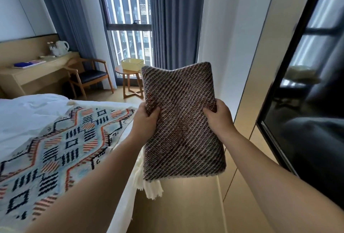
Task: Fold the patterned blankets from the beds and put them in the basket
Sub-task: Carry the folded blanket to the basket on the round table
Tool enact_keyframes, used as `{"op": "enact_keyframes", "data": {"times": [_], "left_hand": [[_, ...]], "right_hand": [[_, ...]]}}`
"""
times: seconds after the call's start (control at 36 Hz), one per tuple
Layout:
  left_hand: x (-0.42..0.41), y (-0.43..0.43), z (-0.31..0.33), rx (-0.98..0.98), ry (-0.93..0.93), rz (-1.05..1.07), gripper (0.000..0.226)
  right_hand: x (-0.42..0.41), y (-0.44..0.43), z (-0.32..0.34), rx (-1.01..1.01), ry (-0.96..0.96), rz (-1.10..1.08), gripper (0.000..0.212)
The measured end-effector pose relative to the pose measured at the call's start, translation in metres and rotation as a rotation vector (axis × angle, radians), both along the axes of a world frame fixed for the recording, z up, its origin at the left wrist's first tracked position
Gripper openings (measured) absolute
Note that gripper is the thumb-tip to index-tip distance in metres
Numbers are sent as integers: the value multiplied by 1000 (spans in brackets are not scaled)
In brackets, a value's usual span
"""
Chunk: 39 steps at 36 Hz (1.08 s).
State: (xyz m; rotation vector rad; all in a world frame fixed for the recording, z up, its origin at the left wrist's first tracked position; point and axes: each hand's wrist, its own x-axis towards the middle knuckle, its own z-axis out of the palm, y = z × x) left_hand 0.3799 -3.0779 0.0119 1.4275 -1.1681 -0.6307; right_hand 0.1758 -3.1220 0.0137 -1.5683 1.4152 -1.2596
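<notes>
Head view: mid-frame I see the folded brown blanket point(183, 119) pinched by my left hand point(146, 121) at its nine o'clock edge and right hand point(219, 117) at three, thumbs in front. The basket point(132, 64) sits at its eleven o'clock; another patterned blanket point(61, 145) lies on the bed point(28, 113) at eight.

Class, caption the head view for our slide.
Left hand and right hand grip a folded brown blanket, yellow basket ahead.

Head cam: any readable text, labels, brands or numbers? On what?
No readable text anywhere.
Blue booklet on the desk: too blurred to read.
Kettle: no legible mark.
Folded blanket and bed blanket: woven pattern only, no label showing.
</notes>
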Motion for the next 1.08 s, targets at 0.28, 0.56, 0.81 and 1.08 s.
{"op": "enact_keyframes", "data": {"times": [0.28,0.56,0.81,1.08], "left_hand": [[56,-180,-21,46,61,-83,33],[96,-331,-25,76,66,-146,33],[94,-462,-52,136,63,-105,31],[66,-614,-69,188,109,-16,15]], "right_hand": [[44,-171,-10,-12,56,-82,23],[74,-308,-16,19,51,-143,27],[70,-450,-50,60,116,-124,21],[51,-625,-69,140,39,4,25]]}}
